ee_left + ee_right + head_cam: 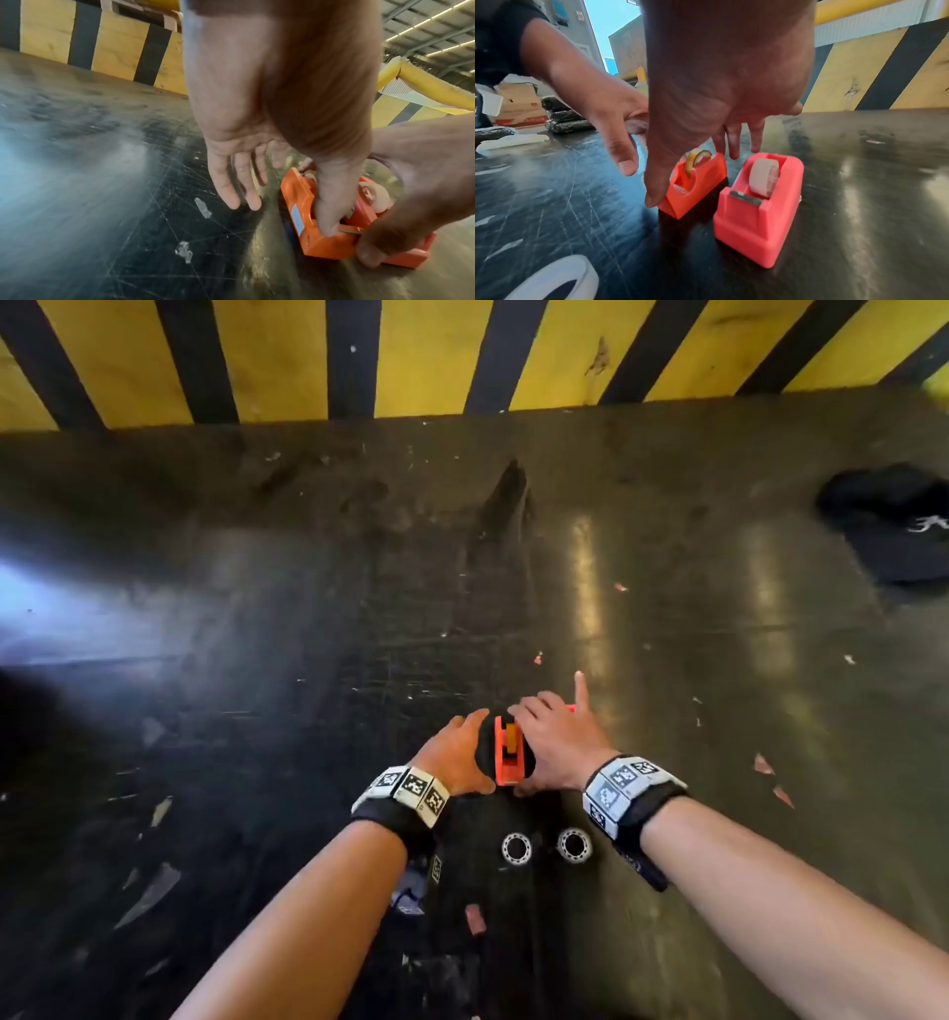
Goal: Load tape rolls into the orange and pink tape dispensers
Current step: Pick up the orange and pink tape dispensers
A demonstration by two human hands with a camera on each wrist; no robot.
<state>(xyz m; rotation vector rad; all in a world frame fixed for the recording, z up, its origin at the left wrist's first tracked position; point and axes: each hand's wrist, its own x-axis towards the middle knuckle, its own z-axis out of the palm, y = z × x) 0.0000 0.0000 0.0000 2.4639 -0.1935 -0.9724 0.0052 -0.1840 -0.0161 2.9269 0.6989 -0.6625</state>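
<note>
Two plastic tape dispensers, orange (pixel 695 187) and pink (pixel 758 211), sit side by side mid-surface, rolls seated. My left hand (pixel 270 113) hovers, fingers spread; right hand (pixel 721 85) thumb touches the orange one, fingers splayed.

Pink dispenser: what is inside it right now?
The pink dispenser holds a pale tape roll standing upright in its slot, behind the metal cutter. The hub under the roll is covered, so whether it is fully seated cannot be seen.

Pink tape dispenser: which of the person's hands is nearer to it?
Right. The right hand reaches over the pink dispenser; the left hand is beyond the orange dispenser beside it.
</note>
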